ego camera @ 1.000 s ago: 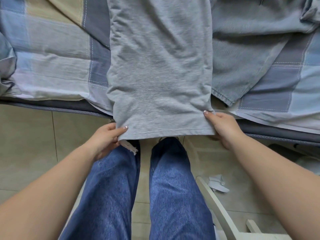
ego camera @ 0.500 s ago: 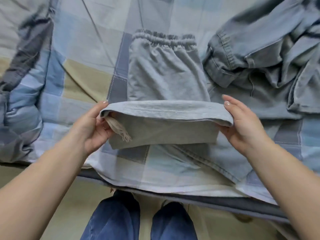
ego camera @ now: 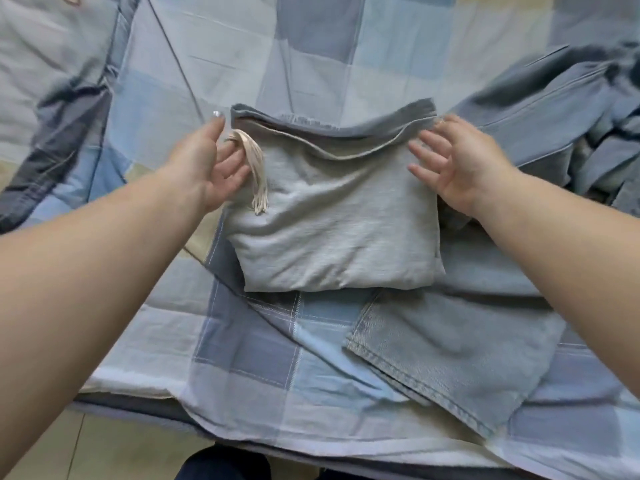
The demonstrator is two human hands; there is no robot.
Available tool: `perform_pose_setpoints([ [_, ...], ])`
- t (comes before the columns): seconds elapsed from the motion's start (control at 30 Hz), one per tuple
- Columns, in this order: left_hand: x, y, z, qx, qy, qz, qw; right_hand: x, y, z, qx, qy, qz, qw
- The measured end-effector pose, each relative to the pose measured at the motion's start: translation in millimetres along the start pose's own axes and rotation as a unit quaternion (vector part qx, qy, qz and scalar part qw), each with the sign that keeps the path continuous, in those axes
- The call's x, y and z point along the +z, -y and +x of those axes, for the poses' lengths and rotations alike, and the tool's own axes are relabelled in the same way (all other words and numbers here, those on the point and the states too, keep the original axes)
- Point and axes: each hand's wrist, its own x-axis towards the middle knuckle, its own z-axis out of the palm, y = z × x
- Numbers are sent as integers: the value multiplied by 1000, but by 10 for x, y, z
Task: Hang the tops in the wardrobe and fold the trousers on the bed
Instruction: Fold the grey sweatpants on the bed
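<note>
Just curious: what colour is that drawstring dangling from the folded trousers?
Cream, or pale beige; the drawstring shows best in the head view, against the grey trousers.

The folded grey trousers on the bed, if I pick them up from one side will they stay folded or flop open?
The grey trousers will probably flop: the soft jersey sags and wrinkles. The top layers look loose at the far edge, so they would likely slide apart. The drawstring would dangle.
</note>
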Motion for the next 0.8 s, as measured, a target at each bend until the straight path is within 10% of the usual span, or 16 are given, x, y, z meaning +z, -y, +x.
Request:
perform_pose_setpoints([
  [0.23,-753,972,-163,-14,-95,178,979,-570,-943,-394,-87,-136,-286,945],
  [0.47,-744,1416,-404,-28,18,245,969,-691,-1521,-669,108,-105,-114,982],
  [0.8,-1664,1468,-707,-32,-34,364,930,-442,-1957,-1215,240,-44,-127,961],
])
